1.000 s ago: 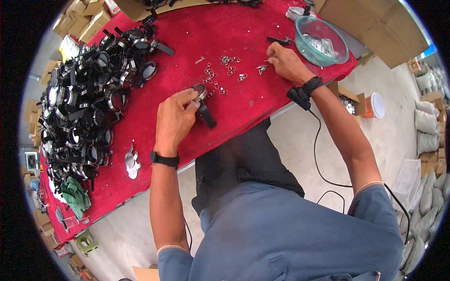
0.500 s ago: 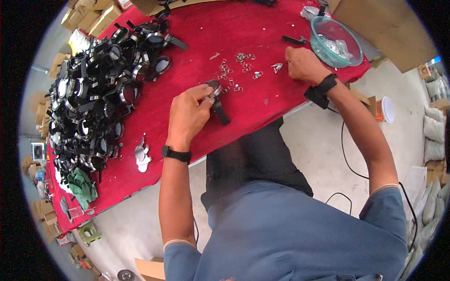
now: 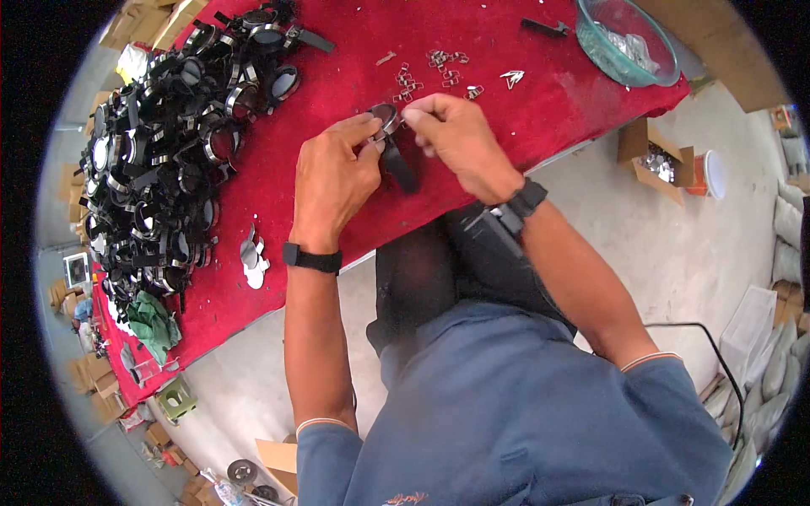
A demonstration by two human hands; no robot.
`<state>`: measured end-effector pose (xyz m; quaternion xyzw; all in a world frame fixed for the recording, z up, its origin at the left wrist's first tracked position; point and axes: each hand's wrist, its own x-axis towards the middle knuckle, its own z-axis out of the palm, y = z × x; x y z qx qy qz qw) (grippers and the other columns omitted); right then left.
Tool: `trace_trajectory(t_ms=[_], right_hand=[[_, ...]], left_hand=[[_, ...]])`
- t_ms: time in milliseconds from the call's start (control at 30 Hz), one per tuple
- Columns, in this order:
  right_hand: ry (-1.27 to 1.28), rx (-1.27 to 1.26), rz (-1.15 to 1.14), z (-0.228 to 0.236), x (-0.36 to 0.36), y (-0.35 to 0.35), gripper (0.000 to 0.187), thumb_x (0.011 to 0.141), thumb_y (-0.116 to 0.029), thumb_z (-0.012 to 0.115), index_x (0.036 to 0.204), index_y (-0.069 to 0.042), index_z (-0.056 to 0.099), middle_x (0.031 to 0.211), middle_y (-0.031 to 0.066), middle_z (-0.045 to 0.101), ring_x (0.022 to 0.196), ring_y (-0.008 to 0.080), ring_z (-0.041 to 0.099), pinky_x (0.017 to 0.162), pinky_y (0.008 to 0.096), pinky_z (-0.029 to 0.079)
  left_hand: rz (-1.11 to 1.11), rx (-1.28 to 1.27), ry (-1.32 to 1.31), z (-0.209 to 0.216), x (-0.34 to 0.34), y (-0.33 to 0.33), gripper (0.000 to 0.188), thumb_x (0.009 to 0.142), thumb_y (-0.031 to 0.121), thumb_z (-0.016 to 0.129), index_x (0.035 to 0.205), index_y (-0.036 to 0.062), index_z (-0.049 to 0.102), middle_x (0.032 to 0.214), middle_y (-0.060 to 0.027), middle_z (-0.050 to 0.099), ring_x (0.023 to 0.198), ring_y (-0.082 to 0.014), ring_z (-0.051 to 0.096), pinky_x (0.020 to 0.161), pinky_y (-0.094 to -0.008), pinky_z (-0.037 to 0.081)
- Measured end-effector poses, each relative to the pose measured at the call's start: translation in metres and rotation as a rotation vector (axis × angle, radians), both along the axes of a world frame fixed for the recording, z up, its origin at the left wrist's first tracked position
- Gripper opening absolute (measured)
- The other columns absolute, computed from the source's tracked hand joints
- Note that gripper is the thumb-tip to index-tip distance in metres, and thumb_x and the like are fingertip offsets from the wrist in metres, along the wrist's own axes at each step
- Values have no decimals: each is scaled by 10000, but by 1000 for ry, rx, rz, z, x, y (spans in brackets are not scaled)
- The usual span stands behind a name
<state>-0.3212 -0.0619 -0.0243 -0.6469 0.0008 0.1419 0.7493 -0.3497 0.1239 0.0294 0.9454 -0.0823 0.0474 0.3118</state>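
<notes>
Table [image 3: 337, 84] is covered with red cloth [image 3: 218, 312] under left hand [image 3: 336, 175]; pale floor [image 3: 629, 232] is seen right of right hand [image 3: 464, 145]. Far left of left hand: stacked cardboard boxes [image 3: 142, 27], green stool [image 3: 175, 398]. Far right of right hand: piled sacks [image 3: 786, 251].

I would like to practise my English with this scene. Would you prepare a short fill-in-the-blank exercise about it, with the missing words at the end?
1. The left hand holds a round watch-like piece whose strap is ____.
2. A large pile of similar pieces lies to the ____ of this hand.
3. The bowl stands to the ____ of the small metal parts.
4. The table cover is ____.

Missing words: black; left; right; red.
</notes>
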Motion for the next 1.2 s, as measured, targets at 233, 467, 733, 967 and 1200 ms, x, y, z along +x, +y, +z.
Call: trace_trajectory(t_ms=[233,467,733,967,1200], right_hand=[[40,-34,-91,-10,-7,23,248,1023,-205,726,1055,39,762,830,61,726,739,137,661,679,319,537],[-28,-183,-185,-14,-9,32,256,987,-202,746,1042,45,786,908,171,798,815,225,751,768,392,579],[-267,-261,-241,-19,-22,33,243,992,-191,708,1039,34,788,891,187,793,815,275,774,766,416,588],[8,-90,-181,-9,-15,25,165,966,-127,731,1028,14,791,850,134,780,737,192,741,722,361,584],[-254,-256,-264,-16,-19,35,146,957,-87,740,1048,19,781,899,147,774,828,289,744,788,384,584]], left_hand=[[50,16,0,-4,0,-3,319,914,86,715,1216,20,793,1284,-183,768,1219,-337,737,1090,-392,547],[40,-3,-21,-6,0,-3,319,913,81,727,1219,20,794,1292,-173,768,1228,-330,735,1096,-387,547],[81,-130,-43,-14,-1,-1,313,884,75,689,1165,-1,804,1276,-220,759,1160,-385,748,1027,-414,577],[87,-121,-45,-17,-2,-1,315,890,69,692,1176,3,806,1282,-226,757,1144,-388,755,1010,-410,588],[110,-133,-54,-14,-3,-6,313,894,61,680,1175,4,807,1271,-228,760,1134,-380,760,1003,-406,591]])
